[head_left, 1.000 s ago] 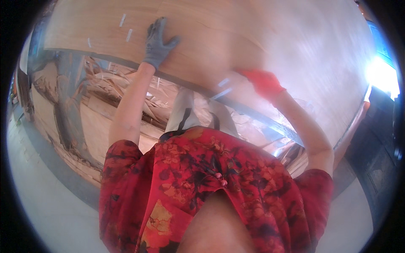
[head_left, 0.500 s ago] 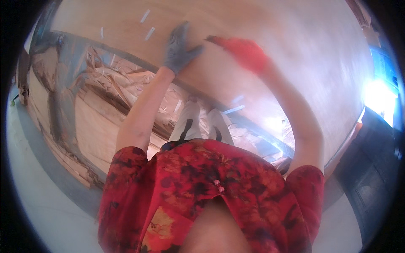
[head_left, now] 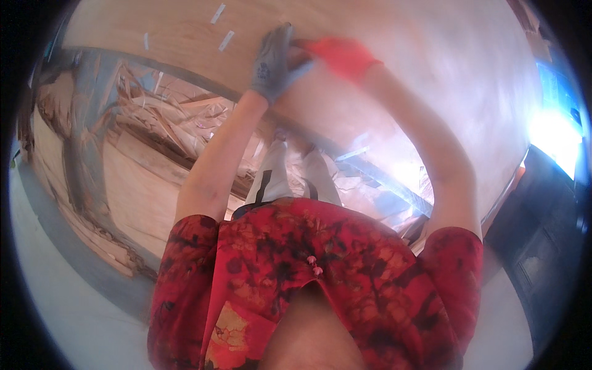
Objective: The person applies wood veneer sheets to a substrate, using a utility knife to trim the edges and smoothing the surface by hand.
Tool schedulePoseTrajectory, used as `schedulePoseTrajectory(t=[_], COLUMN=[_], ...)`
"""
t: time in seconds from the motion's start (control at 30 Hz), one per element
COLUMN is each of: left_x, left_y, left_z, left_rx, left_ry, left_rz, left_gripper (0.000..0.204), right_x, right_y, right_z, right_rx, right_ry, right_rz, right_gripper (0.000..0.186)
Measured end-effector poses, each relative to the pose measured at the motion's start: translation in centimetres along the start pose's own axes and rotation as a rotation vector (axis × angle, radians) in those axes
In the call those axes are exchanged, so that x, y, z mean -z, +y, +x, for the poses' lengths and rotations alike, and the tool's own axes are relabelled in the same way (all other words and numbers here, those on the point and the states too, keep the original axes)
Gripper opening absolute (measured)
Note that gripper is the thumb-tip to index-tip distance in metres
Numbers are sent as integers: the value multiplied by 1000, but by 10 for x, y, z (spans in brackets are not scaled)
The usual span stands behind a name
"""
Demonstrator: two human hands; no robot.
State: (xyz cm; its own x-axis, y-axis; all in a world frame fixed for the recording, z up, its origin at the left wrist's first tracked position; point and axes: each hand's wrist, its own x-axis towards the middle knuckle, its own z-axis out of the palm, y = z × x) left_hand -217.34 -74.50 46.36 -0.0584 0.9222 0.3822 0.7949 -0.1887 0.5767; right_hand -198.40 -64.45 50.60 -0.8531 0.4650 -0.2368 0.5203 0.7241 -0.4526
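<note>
My left hand [head_left: 271,65], in a grey glove, lies against a broad light-brown wooden sheet [head_left: 166,28], its fingers stretched upward and its thumb apart. Close beside it is my right hand [head_left: 342,58], in a red-orange glove blurred by motion. Its fingers are closed and point toward the gap between my left thumb and fingers. A small dark brownish thing [head_left: 300,57] shows in that gap, at the tip of the right glove; its kind cannot be made out. Short whitish strips [head_left: 226,41] sit on the sheet left of my hands.
Below the sheet's dark edge lies a heap of crumpled, torn brown sheet scraps [head_left: 166,114]. Long boards or sheets [head_left: 135,172] lie at the left. My legs [head_left: 271,172] stand near the edge. A dark panelled object [head_left: 536,246] and a bright opening [head_left: 558,145] are at the right.
My right hand has moved left and slightly up, until it meets the left hand. My left hand has shifted a little to the right and up.
</note>
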Motion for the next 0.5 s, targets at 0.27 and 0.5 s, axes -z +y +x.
schedulePoseTrajectory(t=[0.27, 0.5], left_x=[-6, -11], left_y=[12, 23], left_z=[-1, -3], left_rx=[-93, -107], left_ry=[29, 14], left_rz=[74, 112], left_gripper=[81, 82], right_x=[-11, -13], right_y=[19, -41], right_z=[-104, -190], right_rx=[-223, -644], right_ry=[81, 67], right_rz=[-69, -10], right_gripper=[65, 67])
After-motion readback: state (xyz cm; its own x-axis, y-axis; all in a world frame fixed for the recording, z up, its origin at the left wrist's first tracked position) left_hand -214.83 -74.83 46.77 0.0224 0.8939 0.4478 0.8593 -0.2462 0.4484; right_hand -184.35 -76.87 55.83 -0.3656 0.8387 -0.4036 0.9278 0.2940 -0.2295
